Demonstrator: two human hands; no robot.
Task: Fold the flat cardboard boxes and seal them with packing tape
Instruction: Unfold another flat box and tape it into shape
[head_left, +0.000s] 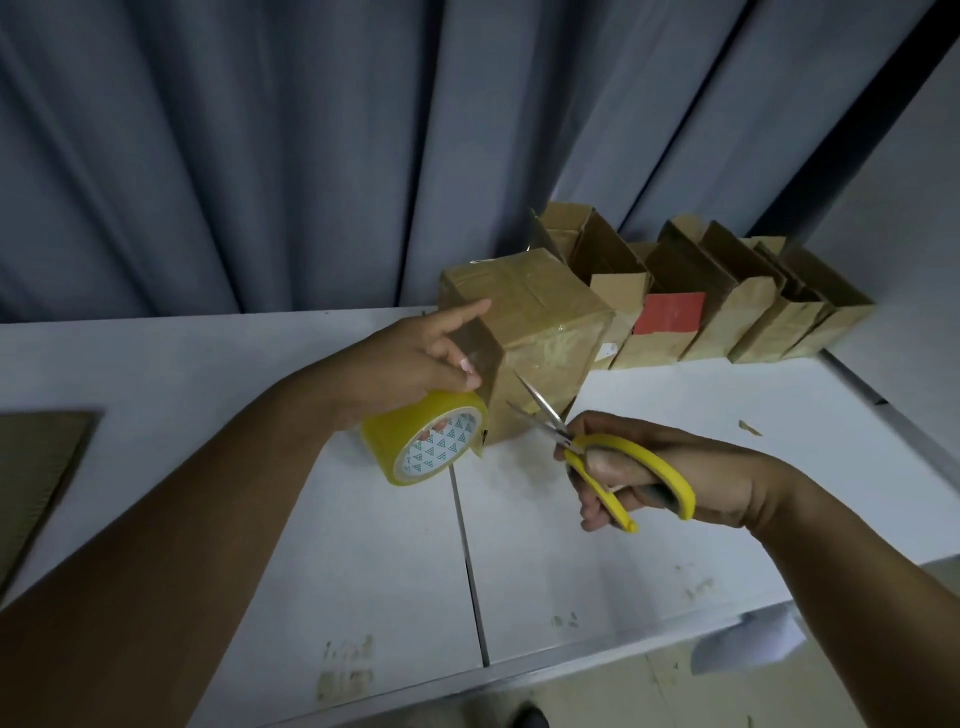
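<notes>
A folded, taped cardboard box (540, 312) stands on the white table (337, 545). My left hand (410, 358) holds a yellow roll of packing tape (421, 441) against the box's left side, with the index finger stretched along the box's top edge. A strip of tape runs from the roll up the box's face. My right hand (660, 478) grips yellow-handled scissors (597, 452). Their blades are spread open and point up-left at the box's lower front, just right of the roll.
Several open-topped folded boxes (727, 306) stand in a row at the back right, one with a red label (670, 313). A flat cardboard sheet (36, 467) lies at the left edge. Grey curtains hang behind the table. The table's front edge drops to the floor.
</notes>
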